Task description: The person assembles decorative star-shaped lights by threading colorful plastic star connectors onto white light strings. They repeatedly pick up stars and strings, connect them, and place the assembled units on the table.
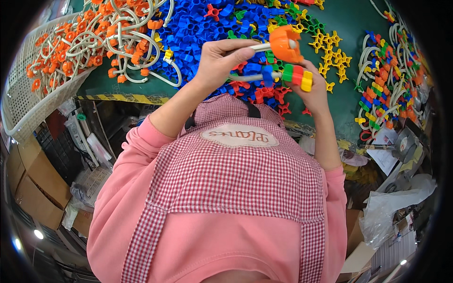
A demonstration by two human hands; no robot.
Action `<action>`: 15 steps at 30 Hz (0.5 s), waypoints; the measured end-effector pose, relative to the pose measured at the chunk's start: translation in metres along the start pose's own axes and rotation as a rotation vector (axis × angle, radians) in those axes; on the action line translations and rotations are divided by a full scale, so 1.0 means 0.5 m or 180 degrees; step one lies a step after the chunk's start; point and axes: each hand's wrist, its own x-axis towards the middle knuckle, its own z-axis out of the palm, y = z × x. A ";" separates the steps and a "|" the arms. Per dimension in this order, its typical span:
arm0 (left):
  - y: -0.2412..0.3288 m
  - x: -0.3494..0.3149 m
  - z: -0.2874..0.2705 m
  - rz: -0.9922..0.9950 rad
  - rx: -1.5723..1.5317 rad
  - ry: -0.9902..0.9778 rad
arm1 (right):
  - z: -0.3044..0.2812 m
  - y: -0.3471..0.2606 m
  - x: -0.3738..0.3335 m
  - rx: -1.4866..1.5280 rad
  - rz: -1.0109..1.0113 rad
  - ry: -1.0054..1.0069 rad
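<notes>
My left hand (218, 62) is closed, thumb and fingers pinching a white rope (260, 47) just behind the orange flower-shaped plastic piece (284, 45) on its end. Below it, another stretch of white rope (246, 78) runs to the right. A blue piece (267, 76) is threaded on that stretch. Farther right, green (288, 73), red (297, 75) and yellow (306, 81) pieces sit side by side in line with it. My right hand (315, 92) curls round behind these pieces and grips them; its fingertips are partly hidden by them and the orange piece.
A heap of blue pieces (198, 28) covers the green table (351, 28), with yellow pieces (330, 54) beside it. Orange-ended ropes (134, 37) pile up at left, spilling from a white basket (19, 113). Ropes strung with coloured pieces (380, 94) lie right. Striped tape (127, 98) marks the near edge.
</notes>
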 end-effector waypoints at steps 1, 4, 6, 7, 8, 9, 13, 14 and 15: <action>0.006 0.001 0.007 0.0058 -0.0067 -0.0158 | 0.002 0.007 0.006 -0.0475 -0.0226 -0.0128; 0.021 -0.001 0.026 0.0154 -0.0356 -0.0272 | 0.021 0.018 0.006 -0.1346 -0.0682 -0.0401; 0.003 0.003 0.010 0.0012 -0.0661 -0.0070 | 0.027 0.003 0.013 -0.0929 -0.0903 -0.0488; -0.004 0.002 -0.002 -0.0026 -0.0802 0.0072 | 0.015 -0.007 0.018 -0.0861 -0.0831 -0.0436; -0.005 0.004 -0.003 0.0061 -0.1165 0.0328 | 0.014 0.014 0.015 0.0584 -0.0519 -0.0098; -0.002 0.008 0.003 -0.0086 -0.1368 0.0450 | 0.004 0.019 0.010 0.0522 -0.0430 0.0126; 0.013 0.020 0.054 -0.0334 -0.1779 0.0844 | 0.018 0.011 0.000 0.0661 0.0245 0.0496; 0.016 0.023 0.057 -0.0412 -0.1958 0.0774 | 0.025 0.015 -0.004 0.0632 0.0395 0.0491; 0.021 0.028 0.061 -0.0382 -0.1499 0.0690 | 0.026 0.011 0.002 0.0614 0.0495 0.0622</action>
